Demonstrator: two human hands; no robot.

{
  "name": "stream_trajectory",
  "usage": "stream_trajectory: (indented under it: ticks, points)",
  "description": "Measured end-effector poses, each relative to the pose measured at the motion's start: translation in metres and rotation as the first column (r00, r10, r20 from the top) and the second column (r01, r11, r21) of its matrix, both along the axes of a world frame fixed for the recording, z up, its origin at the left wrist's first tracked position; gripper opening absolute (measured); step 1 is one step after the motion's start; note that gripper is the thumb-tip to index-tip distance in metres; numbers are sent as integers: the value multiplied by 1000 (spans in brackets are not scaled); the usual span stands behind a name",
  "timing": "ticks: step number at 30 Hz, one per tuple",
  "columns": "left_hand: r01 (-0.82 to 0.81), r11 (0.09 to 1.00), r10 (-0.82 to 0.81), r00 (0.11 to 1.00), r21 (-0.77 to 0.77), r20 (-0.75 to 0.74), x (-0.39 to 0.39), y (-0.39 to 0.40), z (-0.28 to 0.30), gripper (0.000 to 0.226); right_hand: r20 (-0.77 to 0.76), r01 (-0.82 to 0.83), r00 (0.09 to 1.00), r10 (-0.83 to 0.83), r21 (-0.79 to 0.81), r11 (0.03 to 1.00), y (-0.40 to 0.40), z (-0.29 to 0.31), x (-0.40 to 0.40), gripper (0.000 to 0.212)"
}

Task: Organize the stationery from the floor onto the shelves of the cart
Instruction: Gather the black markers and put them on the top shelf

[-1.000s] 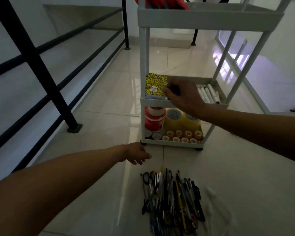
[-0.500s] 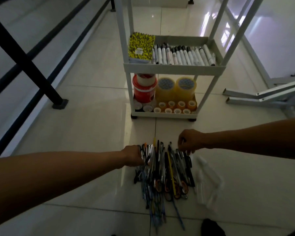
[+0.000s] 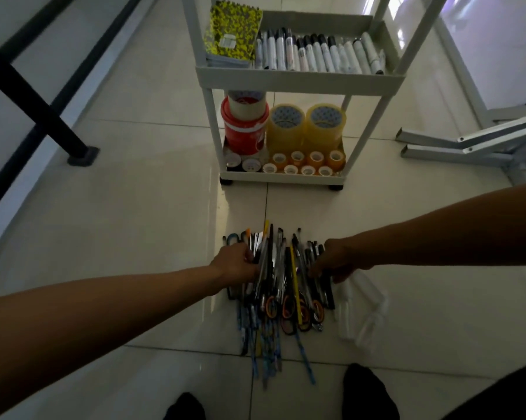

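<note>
Both hands have closed in: my left hand (image 3: 237, 265) and right hand (image 3: 336, 262) flank the pen pile (image 3: 281, 286) on the tiled floor (image 3: 134, 207) before the cart (image 3: 299, 78), fingers curled against its sides.

Dim rm. Glossy pale tiled floor (image 3: 128, 225) w/ thin grout lines, faint reflections. Black metal railing (image 3: 34, 95) at left, post foot bolted to floor. White metal frame legs (image 3: 467, 140) lying on floor at right, bright glare behind.
</note>
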State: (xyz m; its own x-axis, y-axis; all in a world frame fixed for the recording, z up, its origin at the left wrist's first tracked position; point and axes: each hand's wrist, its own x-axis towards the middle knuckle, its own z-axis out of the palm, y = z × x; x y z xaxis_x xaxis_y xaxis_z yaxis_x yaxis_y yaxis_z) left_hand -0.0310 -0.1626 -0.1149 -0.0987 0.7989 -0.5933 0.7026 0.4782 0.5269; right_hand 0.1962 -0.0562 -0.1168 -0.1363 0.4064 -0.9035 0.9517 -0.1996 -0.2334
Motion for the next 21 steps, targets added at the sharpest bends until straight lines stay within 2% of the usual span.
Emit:
stream_trajectory:
  ticks: [2,4,8,10,14,17,21]
  points:
    - [-44,998,43,998,34,34,7,-6,0,24,6,7,1000,-8,42,999,-2,-2,0,34]
    - [-32,996,32,999,85,-9,15,-7,-2,27,-14,33,999,-32,79,996,-2,-2,-2,33]
    - [-67,987,85,989,145,-122,32,2,-6,25,-37,45,998,-42,74,996,0,2,-7,17]
    - [-77,989,94,986,129,-136,39,8,-7,28,-69,82,994,-80,33,996,-1,3,-5,14]
    - [-37,997,40,998,61,-58,49,14,-12,40,-122,247,962,-245,4,969,-1,-1,11,13]
    - [12,998,-6,995,61,-98,54,15,-13,41,-146,365,919,-365,-30,931,-1,-7,22,13]
    - [25,999,-22,993,29,-119,53,22,-10,44,-149,399,904,-400,-41,916,-3,-15,22,14]
